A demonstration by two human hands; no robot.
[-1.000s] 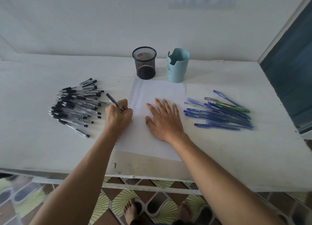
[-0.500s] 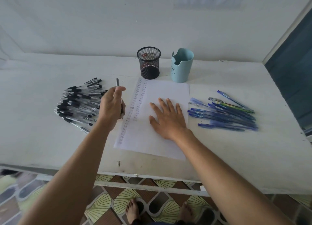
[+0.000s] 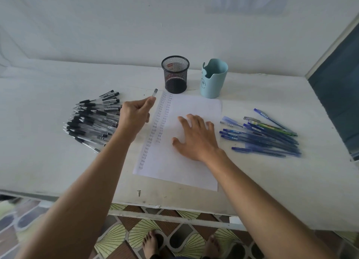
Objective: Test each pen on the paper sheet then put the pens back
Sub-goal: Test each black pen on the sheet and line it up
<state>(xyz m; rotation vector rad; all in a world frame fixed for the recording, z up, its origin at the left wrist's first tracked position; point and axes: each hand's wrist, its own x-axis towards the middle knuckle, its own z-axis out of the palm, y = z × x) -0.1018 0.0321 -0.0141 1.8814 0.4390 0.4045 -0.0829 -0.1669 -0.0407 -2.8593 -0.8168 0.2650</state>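
Your left hand (image 3: 136, 113) has lifted off the sheet since a second ago and now sits farther back, near the black wire-mesh cylindrical cup (image 3: 175, 74). Its fingers curl round a slim clear-plastic pen with a black end (image 3: 154, 92), which sticks out past your fingertips by the sheet's far left corner. The thin white paper sheet (image 3: 194, 107) lies flat on the matte white table (image 3: 48, 161), with two columns of small ink marks down its left side. Your right hand (image 3: 196, 136) rests on it, fingers straight and spread. A smooth pale-blue plastic cup with a notched rim (image 3: 213, 78) stands just beside the mesh one. Clear black-capped pens (image 3: 91, 121) fan out at the left; glossy blue pens (image 3: 262, 138) lie at the right.
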